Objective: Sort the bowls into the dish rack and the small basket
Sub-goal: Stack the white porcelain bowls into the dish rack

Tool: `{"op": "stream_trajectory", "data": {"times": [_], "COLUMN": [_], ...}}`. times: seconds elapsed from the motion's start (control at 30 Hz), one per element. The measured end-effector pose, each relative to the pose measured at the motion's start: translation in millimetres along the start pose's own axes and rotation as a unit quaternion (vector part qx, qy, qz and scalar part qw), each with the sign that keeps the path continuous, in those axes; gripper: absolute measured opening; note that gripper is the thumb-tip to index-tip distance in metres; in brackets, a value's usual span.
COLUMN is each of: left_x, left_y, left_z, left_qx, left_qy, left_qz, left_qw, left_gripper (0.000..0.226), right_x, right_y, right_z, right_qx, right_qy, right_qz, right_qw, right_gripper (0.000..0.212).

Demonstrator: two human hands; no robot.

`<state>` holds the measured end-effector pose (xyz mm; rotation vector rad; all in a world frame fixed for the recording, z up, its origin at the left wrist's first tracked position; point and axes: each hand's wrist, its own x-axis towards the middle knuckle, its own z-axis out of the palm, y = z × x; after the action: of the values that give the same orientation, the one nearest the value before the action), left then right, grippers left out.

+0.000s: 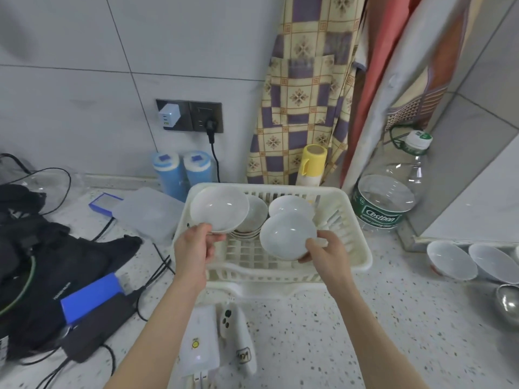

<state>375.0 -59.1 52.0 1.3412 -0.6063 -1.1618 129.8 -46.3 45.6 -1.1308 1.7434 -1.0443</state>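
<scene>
A white plastic dish rack (356,237) stands on the speckled counter. My left hand (193,245) pinches the near rim of a shallow white bowl (219,209) tilted over the rack's left side. My right hand (325,251) grips the rim of a second white bowl (286,234) held over the rack's middle. Inside the rack a stack of bowls (252,217) with brown-striped rims sits behind the left bowl, and another white bowl (289,204) leans at the back right. No small basket is in view.
Two white bowls (452,261) (494,262) and a metal bowl (508,304) stand at the right edge. A large clear water bottle (387,197) and a yellow-capped bottle (311,167) flank the rack's back. Black bags, cables and a blue box (92,299) crowd the left; white devices (199,346) lie in front.
</scene>
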Motion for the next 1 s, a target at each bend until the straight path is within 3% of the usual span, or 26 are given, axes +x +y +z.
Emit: {"op": "stream_trajectory", "data": {"times": [0.17, 0.3, 0.43, 0.53, 0.63, 0.8, 1.0], "left_x": [18.8, 27.1, 28.8, 31.0, 30.7, 28.0, 29.3], "left_y": [-1.7, -6.7, -12.6, -14.5, -16.7, -20.6, -20.7], "left_z": [2.6, 8.1, 11.3, 10.3, 10.1, 8.9, 10.1], "left_qx": [0.003, 0.021, 0.034, 0.034, 0.046, 0.104, 0.111], "left_qy": [0.031, 0.036, 0.044, 0.045, 0.047, 0.031, 0.029], "left_qz": [0.028, 0.024, 0.019, 0.025, 0.047, 0.06, 0.051], "left_qw": [0.999, 0.999, 0.998, 0.998, 0.997, 0.992, 0.992], "left_gripper": [0.008, 0.011, 0.016, 0.017, 0.018, 0.049, 0.051], "right_x": [7.1, 16.7, 24.7, 30.1, 35.1, 42.6, 48.1], "right_y": [-7.3, -12.8, -14.5, -16.1, -20.1, -22.4, -2.1], "right_z": [16.4, 25.9, 30.7, 34.6, 38.1, 48.2, 57.8], "right_qx": [-0.183, -0.267, -0.291, -0.31, -0.322, -0.363, -0.339], "right_qy": [0.0, -0.034, -0.02, -0.023, -0.05, -0.107, -0.104], "right_qz": [-0.049, -0.016, -0.002, 0.014, 0.049, 0.09, 0.123], "right_qw": [0.982, 0.963, 0.956, 0.95, 0.944, 0.921, 0.927], "right_gripper": [0.033, 0.028, 0.019, 0.03, 0.027, 0.029, 0.022]}}
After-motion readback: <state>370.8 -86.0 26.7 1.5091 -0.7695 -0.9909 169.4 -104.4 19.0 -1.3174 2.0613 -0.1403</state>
